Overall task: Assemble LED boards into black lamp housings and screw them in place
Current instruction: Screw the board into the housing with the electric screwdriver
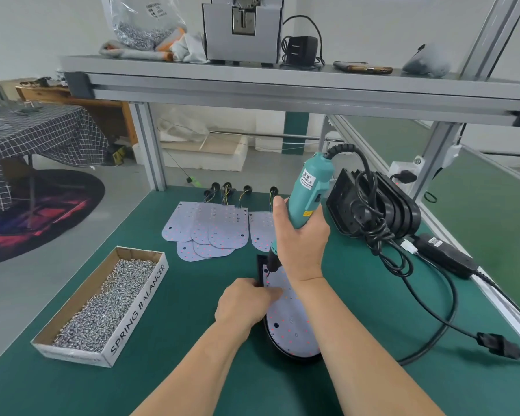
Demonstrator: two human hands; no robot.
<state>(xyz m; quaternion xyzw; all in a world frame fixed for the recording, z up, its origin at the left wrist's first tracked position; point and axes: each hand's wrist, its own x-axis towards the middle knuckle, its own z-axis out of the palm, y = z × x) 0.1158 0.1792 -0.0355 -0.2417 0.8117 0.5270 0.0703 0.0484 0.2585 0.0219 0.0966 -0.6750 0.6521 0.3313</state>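
LED board [288, 325] lies seemingly flush in black housing [260, 265].

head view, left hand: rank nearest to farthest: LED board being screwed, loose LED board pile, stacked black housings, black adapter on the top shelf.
1. LED board being screwed: right under the left hand, which touches it.
2. Loose LED board pile: just beyond, mid-table.
3. Stacked black housings: far right of the table.
4. Black adapter: up on the top shelf.
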